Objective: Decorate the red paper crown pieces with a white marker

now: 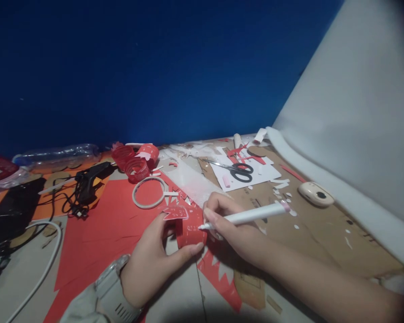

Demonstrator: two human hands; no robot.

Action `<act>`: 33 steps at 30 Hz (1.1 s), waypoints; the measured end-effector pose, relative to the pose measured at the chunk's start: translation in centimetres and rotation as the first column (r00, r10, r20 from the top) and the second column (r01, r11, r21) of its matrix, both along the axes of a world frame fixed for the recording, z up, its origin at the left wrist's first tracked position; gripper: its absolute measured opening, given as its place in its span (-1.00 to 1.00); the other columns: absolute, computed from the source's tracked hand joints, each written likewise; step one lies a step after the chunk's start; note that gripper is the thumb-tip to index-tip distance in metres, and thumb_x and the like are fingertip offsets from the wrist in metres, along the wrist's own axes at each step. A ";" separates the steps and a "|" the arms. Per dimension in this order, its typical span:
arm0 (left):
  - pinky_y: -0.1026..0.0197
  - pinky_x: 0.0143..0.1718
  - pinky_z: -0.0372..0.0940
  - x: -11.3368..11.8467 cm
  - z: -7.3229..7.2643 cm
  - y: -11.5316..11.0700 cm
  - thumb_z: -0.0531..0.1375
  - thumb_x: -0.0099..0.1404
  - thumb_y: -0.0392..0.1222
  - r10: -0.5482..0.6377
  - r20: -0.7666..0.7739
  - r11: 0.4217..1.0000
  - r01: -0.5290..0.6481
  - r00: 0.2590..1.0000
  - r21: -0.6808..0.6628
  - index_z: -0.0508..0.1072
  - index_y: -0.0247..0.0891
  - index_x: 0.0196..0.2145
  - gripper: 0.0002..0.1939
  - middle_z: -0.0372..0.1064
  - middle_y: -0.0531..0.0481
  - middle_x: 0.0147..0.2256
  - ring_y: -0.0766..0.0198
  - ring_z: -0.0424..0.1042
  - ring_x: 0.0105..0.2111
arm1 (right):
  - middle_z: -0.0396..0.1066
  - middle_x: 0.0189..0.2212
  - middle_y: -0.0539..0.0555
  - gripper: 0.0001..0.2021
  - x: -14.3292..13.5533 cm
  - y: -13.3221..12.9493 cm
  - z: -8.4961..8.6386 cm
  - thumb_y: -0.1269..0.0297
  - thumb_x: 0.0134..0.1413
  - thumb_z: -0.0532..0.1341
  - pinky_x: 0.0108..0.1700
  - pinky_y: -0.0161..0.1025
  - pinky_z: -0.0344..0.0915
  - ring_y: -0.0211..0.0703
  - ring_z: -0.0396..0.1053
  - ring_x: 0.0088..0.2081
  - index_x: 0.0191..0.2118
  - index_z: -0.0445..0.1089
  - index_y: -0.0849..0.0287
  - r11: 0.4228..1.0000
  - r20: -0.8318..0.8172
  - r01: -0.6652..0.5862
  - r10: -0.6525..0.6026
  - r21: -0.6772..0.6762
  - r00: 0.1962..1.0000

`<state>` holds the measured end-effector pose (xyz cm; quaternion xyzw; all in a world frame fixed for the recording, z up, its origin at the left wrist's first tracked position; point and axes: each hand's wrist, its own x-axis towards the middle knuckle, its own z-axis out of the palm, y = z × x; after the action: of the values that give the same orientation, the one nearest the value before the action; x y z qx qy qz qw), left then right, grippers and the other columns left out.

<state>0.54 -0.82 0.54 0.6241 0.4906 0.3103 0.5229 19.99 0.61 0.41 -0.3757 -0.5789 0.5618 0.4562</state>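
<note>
My left hand (155, 251) is closed around a curved red paper piece (191, 232) with white dashes drawn on it and a jagged flap at its top left. My left thumb presses along its lower edge. In my right hand (229, 224) is a white marker (252, 215) with a pink end, gripped like a pen. The marker's tip touches or almost touches the red paper's face; I cannot tell which. A roll of tape (133, 193) lies just behind my left hand. Zigzag-cut red paper (218, 280) lies below both hands.
Scissors (240, 172) rest on white paper (269, 175). A glue gun (89, 184) and its cord lie left, near a plastic bottle (59, 154). Red rolled pieces (136, 169) stand behind. A cream rounded device (315, 194) sits on cardboard (309, 242) among paper scraps.
</note>
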 end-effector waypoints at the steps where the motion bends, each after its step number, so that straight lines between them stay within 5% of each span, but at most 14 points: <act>1: -0.03 0.07 0.36 0.0 0.0 0.0 0.33 0.20 0.02 -0.002 0.002 1.000 0.002 1.000 0.002 0.36 -0.23 -0.05 -0.55 0.46 -0.16 0.00 0.04 0.45 0.01 | 0.19 -0.57 -0.12 -0.71 0.0 0.0 0.0 0.18 0.28 0.16 -0.49 -0.37 0.07 -0.36 0.12 -0.54 -0.45 0.18 0.14 1.000 0.008 -0.005 0.005 0.006 1.000; 11: -0.04 0.05 0.36 -0.1 0.2 0.1 0.33 0.20 0.04 -0.003 -0.019 1.000 0.003 1.000 -0.014 0.36 -0.24 -0.10 -0.57 0.47 -0.15 -0.04 0.05 0.46 -0.01 | 0.22 -0.60 -0.12 -0.68 -0.2 0.0 0.2 0.07 0.24 0.19 -0.49 -0.38 0.14 -0.35 0.16 -0.57 -0.45 0.20 0.15 0.992 -0.095 -0.046 0.035 -0.115 0.995; 27: -0.08 0.03 0.37 0.0 0.3 0.0 0.32 0.19 0.09 0.026 -0.071 1.000 -0.026 0.997 -0.001 0.35 -0.27 -0.08 -0.52 0.45 -0.20 -0.03 0.02 0.47 -0.03 | 0.17 -0.62 -0.13 -0.67 0.0 0.1 -0.1 0.11 0.25 0.20 -0.53 -0.36 0.02 -0.37 0.07 -0.59 -0.48 0.21 0.15 0.997 -0.063 0.015 -0.020 -0.076 0.998; 33: -0.03 0.06 0.35 0.0 0.3 0.2 0.34 0.19 0.02 0.020 0.023 1.000 -0.020 1.000 -0.014 0.36 -0.24 -0.08 -0.56 0.47 -0.16 -0.02 0.05 0.46 0.00 | 0.19 -0.61 -0.14 -0.72 -0.1 0.2 -0.4 0.13 0.26 0.20 -0.51 -0.37 0.04 -0.36 0.07 -0.59 -0.43 0.23 0.14 0.991 -0.199 0.113 -0.126 -0.073 0.972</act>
<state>0.51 -0.61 0.82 0.6122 0.4927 0.3193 0.5296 19.91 0.81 0.06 -0.3642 -0.4882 0.5860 0.5344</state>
